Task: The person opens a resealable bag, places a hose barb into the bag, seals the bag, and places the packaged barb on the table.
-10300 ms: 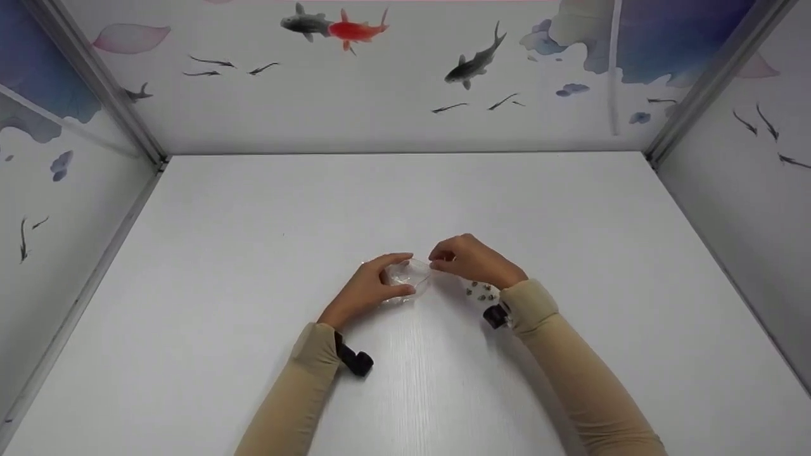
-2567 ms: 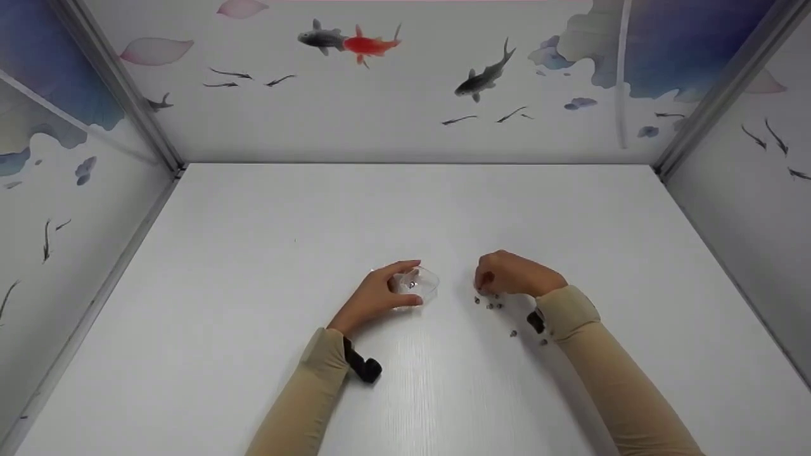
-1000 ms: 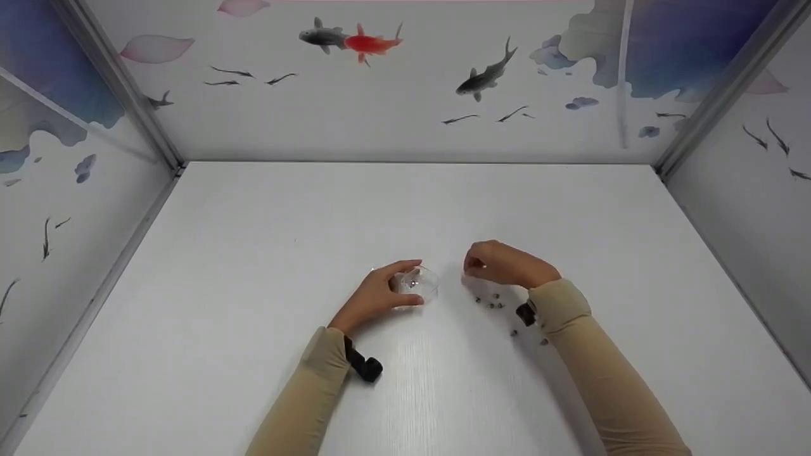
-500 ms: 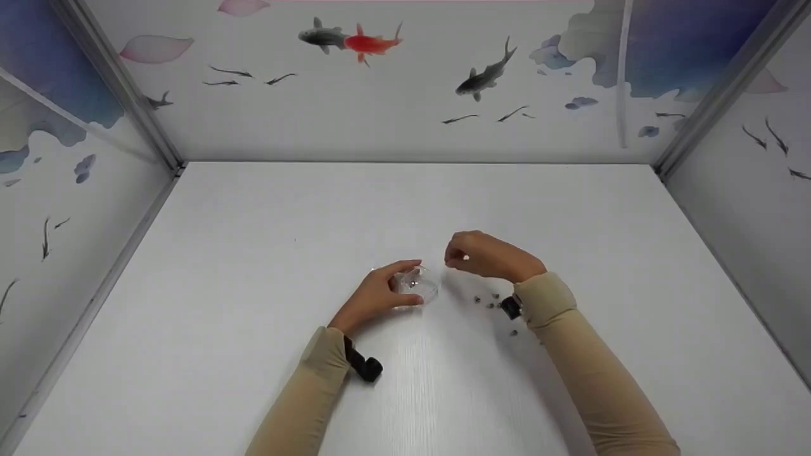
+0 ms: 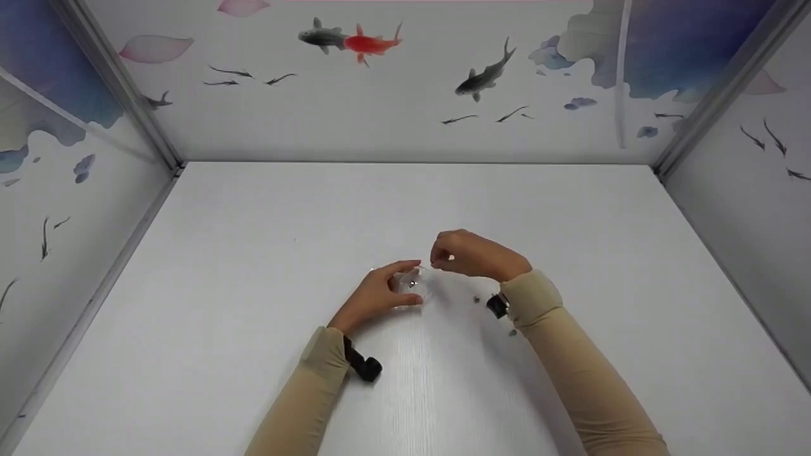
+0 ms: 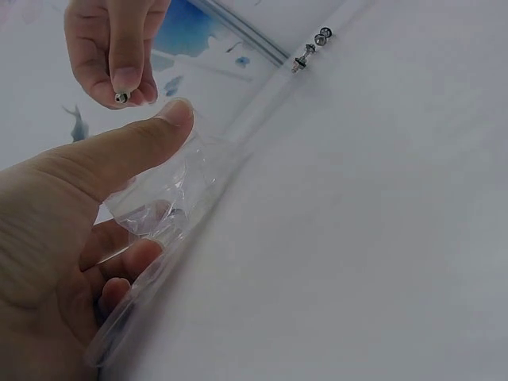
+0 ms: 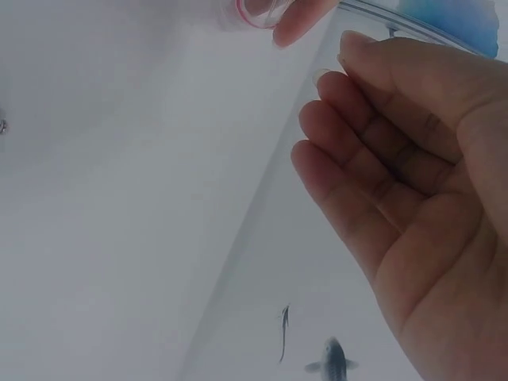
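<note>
My left hand [image 5: 374, 291] grips a small clear plastic zip bag [image 6: 178, 178], thumb on one side and fingers on the other, with its mouth spread. A shiny metal piece [image 5: 412, 284] shows within the bag in the head view. Just beyond the bag's mouth, my right hand [image 5: 478, 254] pinches a small metal screw [image 6: 121, 98] between thumb and fingertips. The right wrist view shows the bag's red-lined mouth [image 7: 258, 14] near the right fingertips; the screw is hidden there. More small screws [image 6: 303, 57] lie on the table, partly behind the right forearm in the head view.
The white table [image 5: 253, 209] is bounded by printed panels [image 5: 405, 95] at the back and both sides. A loose screw [image 5: 512, 332] lies beside the right sleeve. Black wrist cameras [image 5: 366, 368] stick out from both cuffs.
Over the last second my right hand has carried the pinched screw left from the loose pieces to the bag's mouth. My left hand has stayed in place around the bag.
</note>
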Demonstrator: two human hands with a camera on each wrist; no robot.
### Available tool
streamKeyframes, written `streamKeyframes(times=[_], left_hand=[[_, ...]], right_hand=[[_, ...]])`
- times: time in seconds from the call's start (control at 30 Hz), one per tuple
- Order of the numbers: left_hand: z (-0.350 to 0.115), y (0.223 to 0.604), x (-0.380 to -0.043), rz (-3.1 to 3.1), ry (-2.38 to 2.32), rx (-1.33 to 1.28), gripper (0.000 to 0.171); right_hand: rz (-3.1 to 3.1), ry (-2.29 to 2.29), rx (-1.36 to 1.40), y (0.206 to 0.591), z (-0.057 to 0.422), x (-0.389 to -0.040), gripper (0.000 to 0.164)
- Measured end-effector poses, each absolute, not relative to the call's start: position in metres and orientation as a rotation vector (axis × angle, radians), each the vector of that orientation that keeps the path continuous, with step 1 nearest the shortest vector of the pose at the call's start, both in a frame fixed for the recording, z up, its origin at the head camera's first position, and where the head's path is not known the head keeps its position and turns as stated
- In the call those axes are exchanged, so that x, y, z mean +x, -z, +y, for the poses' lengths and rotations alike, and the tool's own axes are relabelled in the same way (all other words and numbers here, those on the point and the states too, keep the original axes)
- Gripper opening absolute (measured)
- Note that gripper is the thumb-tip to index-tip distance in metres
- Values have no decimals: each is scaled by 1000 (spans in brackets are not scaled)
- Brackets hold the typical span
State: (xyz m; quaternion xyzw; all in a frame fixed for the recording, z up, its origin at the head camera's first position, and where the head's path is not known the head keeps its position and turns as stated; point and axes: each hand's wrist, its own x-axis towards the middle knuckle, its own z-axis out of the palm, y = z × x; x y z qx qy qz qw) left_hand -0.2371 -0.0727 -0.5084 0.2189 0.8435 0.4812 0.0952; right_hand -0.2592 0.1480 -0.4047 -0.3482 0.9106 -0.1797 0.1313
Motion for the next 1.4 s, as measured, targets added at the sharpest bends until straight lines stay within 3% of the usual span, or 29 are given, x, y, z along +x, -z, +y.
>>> streamKeyframes(times=[0.9, 1.4], left_hand=[[-73, 509, -237, 2478, -1455, 628, 67], [-72, 508, -236, 2479, -1434, 608, 69]], right_hand=[[2639, 488, -1069, 403, 138, -258, 14], [2618, 501, -1057, 408, 156, -259, 17]])
